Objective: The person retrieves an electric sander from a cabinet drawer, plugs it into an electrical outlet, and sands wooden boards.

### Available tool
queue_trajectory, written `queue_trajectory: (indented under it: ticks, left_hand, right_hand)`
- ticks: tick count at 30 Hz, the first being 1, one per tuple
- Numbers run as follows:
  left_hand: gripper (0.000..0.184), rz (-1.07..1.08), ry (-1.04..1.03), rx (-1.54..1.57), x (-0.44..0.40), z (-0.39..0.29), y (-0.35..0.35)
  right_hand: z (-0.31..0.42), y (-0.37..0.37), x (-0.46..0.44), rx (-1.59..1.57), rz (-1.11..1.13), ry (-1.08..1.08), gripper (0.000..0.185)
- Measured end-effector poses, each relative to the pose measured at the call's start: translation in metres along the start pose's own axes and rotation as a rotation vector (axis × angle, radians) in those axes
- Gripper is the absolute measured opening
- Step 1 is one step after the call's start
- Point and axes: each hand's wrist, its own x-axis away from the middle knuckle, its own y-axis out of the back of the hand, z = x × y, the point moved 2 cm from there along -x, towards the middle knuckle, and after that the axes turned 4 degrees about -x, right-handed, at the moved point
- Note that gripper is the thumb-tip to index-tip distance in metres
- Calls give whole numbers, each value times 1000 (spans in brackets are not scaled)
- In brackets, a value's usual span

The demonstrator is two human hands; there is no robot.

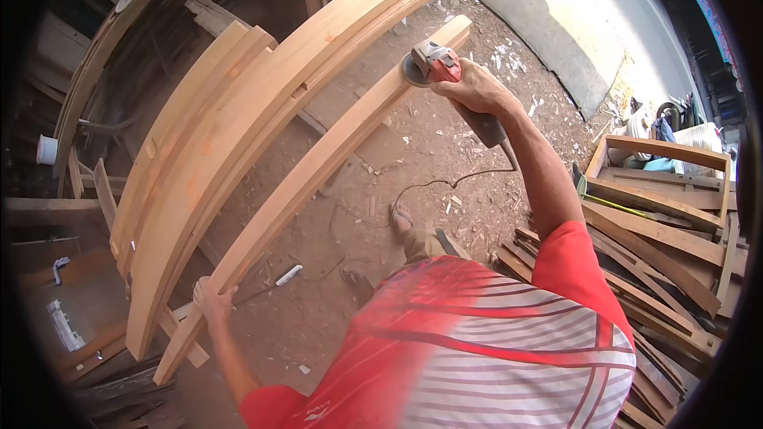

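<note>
My right hand (pixel 475 89) is wrapped round a red and grey angle grinder (pixel 442 63). The grinder's round disc (pixel 414 71) lies against the upper face of a long wooden beam (pixel 318 155), near its far end. A dark power cord (pixel 453 183) trails from the grinder's back. Close to the beam's near end, my left hand (pixel 213 300) grips the wood, with some of its fingers hidden. Just left of this beam rest wide, curved wooden pieces (pixel 214 147), pale and smooth, with stepped edges.
Stacked planks and a wooden frame (pixel 664 143) fill the right side. Wood chips (pixel 509 56) litter the dirt floor. A white object (pixel 289 275) lies on the ground by my feet. At left are a white cup (pixel 47 149) and more timber. A grey sheet (pixel 556 28) lies at the back.
</note>
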Motion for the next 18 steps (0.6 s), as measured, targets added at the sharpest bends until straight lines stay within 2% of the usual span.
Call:
queue_trajectory:
  ticks: [5, 7, 10, 11, 12, 14, 15, 16, 18]
  left_hand:
    - [71, -13, 11, -7, 1, -8, 4]
    - [76, 86, 81, -28, 0, -13, 12]
    - [76, 123, 105, -6, -3, -20, 13]
    - [75, 145, 138, -11, -3, -22, 15]
    - [74, 167, 170, -15, -3, -25, 16]
    - [67, 83, 125, -44, -1, -25, 15]
    - [67, 42, 70, -35, 1, -19, 12]
    - [69, 61, 92, -41, 0, -17, 9]
    - [70, 39, 111, -30, 2, -21, 13]
  right_hand:
    - [-43, 60, -55, -15, -103, -37, 67]
    - [-57, 76, -74, -42, -111, -44, 68]
    - [-88, 87, -107, -34, -152, -82, 72]
    - [-98, 87, -116, -7, -115, -59, 57]
    - [-99, 86, -113, -13, -141, -10, 53]
    - [-76, 71, -89, -118, -115, -1, 51]
    - [-68, 63, -80, -73, -131, 70, 52]
    - [-59, 53, -68, -118, -80, 49, 61]
    - [-29, 31, -36, -89, -33, 56, 64]
